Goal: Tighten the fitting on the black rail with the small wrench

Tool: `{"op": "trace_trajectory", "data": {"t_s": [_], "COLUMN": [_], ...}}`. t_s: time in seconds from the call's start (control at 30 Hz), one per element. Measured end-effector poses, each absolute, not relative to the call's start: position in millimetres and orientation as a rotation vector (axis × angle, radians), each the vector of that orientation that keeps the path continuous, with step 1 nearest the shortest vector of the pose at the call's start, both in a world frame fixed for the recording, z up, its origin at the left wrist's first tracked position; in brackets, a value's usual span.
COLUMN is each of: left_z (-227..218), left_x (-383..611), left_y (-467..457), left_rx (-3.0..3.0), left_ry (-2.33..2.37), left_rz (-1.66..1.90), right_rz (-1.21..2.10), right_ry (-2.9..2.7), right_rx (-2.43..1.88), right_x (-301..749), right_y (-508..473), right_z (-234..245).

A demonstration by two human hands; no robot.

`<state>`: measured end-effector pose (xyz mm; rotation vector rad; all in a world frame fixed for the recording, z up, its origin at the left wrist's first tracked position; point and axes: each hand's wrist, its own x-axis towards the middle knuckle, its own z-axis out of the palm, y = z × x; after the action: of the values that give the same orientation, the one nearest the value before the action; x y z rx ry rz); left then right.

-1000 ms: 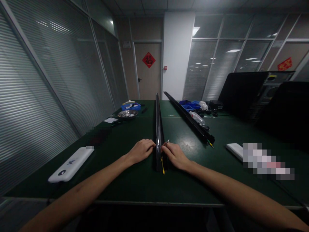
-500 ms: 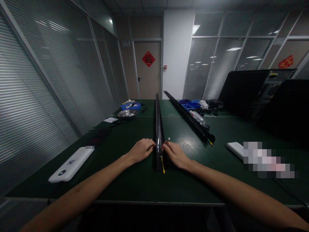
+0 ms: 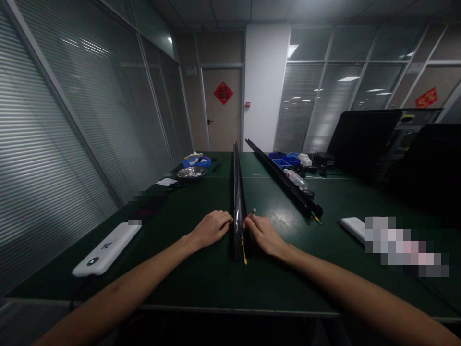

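Observation:
A long black rail (image 3: 238,192) stretches away from me down the middle of the table, with a short yellow-ended wire (image 3: 244,252) at its near end. My left hand (image 3: 213,228) lies against the rail's left side, its fingers curled together and the tips at the edge. On the opposite side, my right hand (image 3: 265,234) is closed in a pinch around a small shiny metal tool (image 3: 254,211), one end of which sticks up above the fingers. Its exact kind is too small to tell. My right fingertips are close to the rail's right edge.
A second black rail (image 3: 284,179) lies slantwise on the green table (image 3: 201,278). Beyond it are blue trays (image 3: 281,163) and a plastic bottle (image 3: 296,179). Far left sit a metal bowl (image 3: 192,173) and a blue basket (image 3: 196,161). A white device (image 3: 107,248) lies near left.
The whole view has shifted slightly downward in the picture. Both hands keep their places at the rail, and the metal tool remains in my right hand.

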<state>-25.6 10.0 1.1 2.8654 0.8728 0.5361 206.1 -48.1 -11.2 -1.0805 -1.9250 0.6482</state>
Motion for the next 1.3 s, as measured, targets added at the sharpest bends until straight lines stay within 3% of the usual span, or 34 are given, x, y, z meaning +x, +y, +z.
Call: {"op": "trace_trajectory", "data": {"t_s": [0.67, 1.3], "left_z": [-0.1, 5.7], "left_x": [-25.1, -6.5], "left_y": [9.7, -6.6], "left_rx": [2.864, 2.249], "left_ry": [0.864, 0.625], "left_rz": [0.577, 1.048], "right_rz": [0.884, 0.636], "right_ry": [-1.729, -1.981], "right_rx": [-1.062, -0.826], "right_x": [207.8, 202.0], "right_y": [-44.5, -44.7], "right_z": [-27.1, -13.2]}}
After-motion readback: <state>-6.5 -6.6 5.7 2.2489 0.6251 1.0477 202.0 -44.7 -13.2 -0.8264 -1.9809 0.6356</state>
